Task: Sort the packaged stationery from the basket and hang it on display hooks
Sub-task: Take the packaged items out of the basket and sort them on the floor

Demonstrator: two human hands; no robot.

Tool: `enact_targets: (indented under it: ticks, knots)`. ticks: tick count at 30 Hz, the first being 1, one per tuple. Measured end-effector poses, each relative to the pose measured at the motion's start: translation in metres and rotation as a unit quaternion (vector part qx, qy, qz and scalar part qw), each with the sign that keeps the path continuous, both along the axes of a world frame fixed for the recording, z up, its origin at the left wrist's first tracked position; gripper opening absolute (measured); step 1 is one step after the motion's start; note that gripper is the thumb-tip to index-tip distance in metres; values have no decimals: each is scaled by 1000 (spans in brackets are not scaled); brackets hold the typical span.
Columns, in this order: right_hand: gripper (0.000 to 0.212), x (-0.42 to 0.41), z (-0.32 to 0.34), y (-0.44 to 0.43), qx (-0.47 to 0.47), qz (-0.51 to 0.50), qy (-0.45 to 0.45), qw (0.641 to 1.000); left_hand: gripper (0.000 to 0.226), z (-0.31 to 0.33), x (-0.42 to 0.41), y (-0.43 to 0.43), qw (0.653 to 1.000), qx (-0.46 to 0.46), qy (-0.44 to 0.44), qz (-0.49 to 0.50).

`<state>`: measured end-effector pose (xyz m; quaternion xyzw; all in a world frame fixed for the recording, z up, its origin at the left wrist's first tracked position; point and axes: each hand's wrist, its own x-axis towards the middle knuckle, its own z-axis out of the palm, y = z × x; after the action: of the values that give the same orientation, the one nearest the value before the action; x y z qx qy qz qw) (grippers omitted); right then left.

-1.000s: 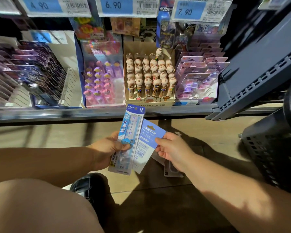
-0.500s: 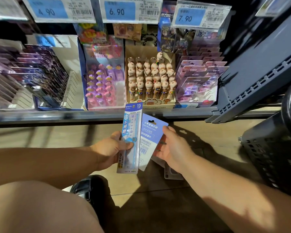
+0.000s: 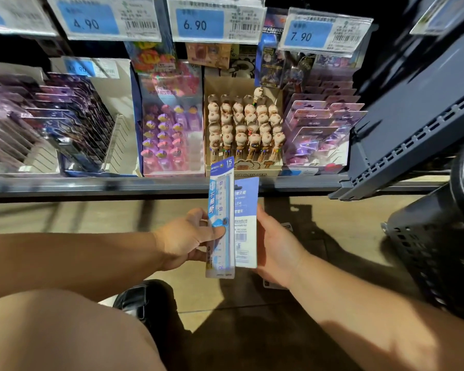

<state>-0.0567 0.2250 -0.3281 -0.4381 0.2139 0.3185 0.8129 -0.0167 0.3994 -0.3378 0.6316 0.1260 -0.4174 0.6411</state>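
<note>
We crouch before the low shelf (image 3: 145, 187) with two flat packs held upright between our hands, above the floor and just below the shelf's front edge; the dark basket (image 3: 437, 253) stands on the floor to our right, well apart from both packs; our left hand (image 3: 185, 243) grips the ruler pack (image 3: 221, 210) at its lower half, thumb pressed on the front and fingers curled behind; our right hand (image 3: 277, 254) holds the blue-and-white carded pack (image 3: 247, 207) by its right edge, thumb along the edge, the fingers out of sight behind the card; the ruler pack lies in front and overlaps the carded pack's left side; we judge both packs light and thin; the ruler should keep its pack stiff lengthwise, while the plain card will likely bend if pinched at one corner; the glossy film looks slippery, so the two could slide over each other; the best hold seems low on the side edges, leaving each top free for a hook; we cannot make out the hang holes, nor any free display hook; the shelf ahead carries a box of figure-topped ball pens (image 3: 244, 129) and other boxed stock
</note>
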Motion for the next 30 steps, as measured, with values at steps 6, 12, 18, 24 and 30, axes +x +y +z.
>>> enact_targets:
  ticks: [6, 12, 18, 24, 30]
  knots:
    - [51, 1, -5, -1, 17, -29, 24, 999, 37, 1, 1, -5, 996, 60, -41, -44]
    - [51, -2, -16, 6, 22, -49, 73, 996, 45, -1, 3, 1, 999, 35, -21, -14]
    - [43, 3, -20, 11, -47, -79, 44, 995, 61, -9, -1, 16, 999, -19, 13, 25]
    - [43, 8, -16, 7, -98, -72, 16, 992, 39, -9, 3, 33, 997, -50, 33, 53]
    - [54, 14, -10, 21, -128, -9, -54, 990, 63, -9, 0, 47, 1000, -21, 0, 20]
